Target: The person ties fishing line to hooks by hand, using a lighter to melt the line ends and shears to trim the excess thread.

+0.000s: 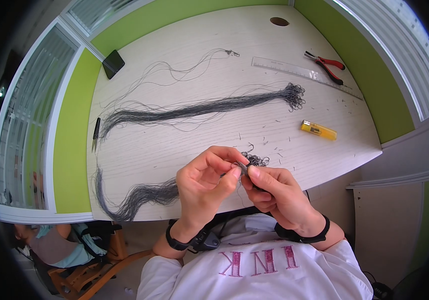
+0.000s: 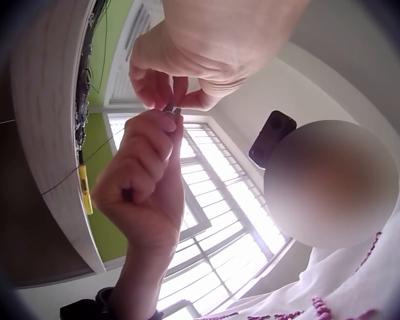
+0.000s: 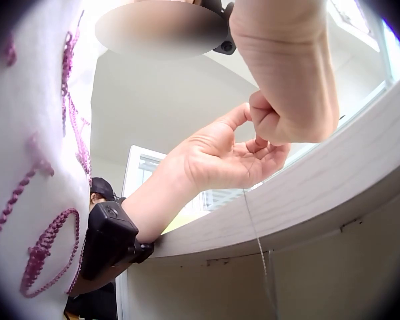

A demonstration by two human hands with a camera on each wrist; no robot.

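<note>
My left hand (image 1: 202, 175) and right hand (image 1: 279, 192) meet fingertip to fingertip over the near table edge. Between curled fingers and thumb, my right hand pinches a small grey metal piece (image 1: 243, 169); its ends show at the fingertips in the left wrist view, its exact kind hidden. The left thumb and index finger pinch thin line right beside it, mostly covered by the fingers. A fine line (image 3: 259, 240) hangs below the hands in the right wrist view. Just behind them lies a cluster of dark fishing hooks (image 1: 257, 160), with a bundle of grey line (image 1: 149, 194) stretching left.
Another hook-and-line bundle (image 1: 194, 109) lies across the table (image 1: 184, 145), with a few loose lines and hooks (image 1: 232, 53) beyond. Toward the right are a yellow lighter (image 1: 319, 130), clear ruler (image 1: 284, 68) and red-handled pliers (image 1: 332, 64). A black-handled pointed tool (image 1: 96, 132) lies left.
</note>
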